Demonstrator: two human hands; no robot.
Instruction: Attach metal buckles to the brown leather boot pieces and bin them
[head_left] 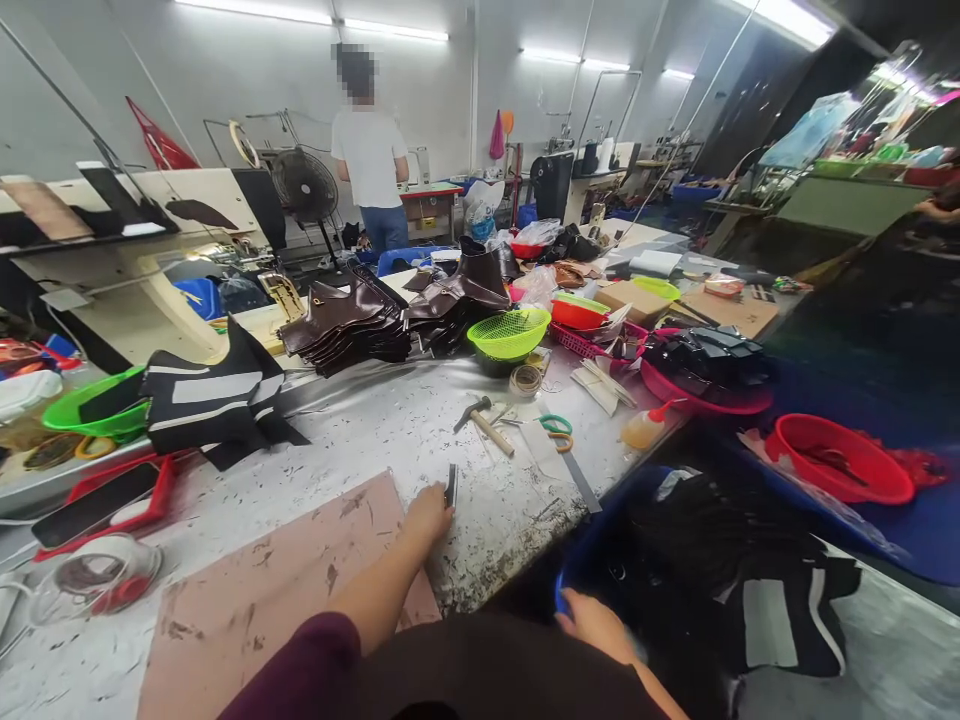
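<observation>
My left hand [429, 515] rests on the worn white worktable [360, 430] at the corner of a pinkish cutting board [277, 590], fingers closed on a small dark flat tool [451, 484] that stands upright. My right hand [592, 620] is low at the table's near edge, on the rim of a blue bin [600, 540] full of black fabric pieces [712, 560]; its fingers are partly hidden. A hammer [484, 424] and green-handled scissors [556, 430] lie just beyond the left hand.
Stacks of brown leather pieces [352, 325], a black-and-white striped stack [214, 400], green baskets [510, 333], red trays and tubs [840, 460], a glue bottle [645, 428] and a glass jar [97, 580] crowd the table. A person in a white shirt [371, 160] stands at the back.
</observation>
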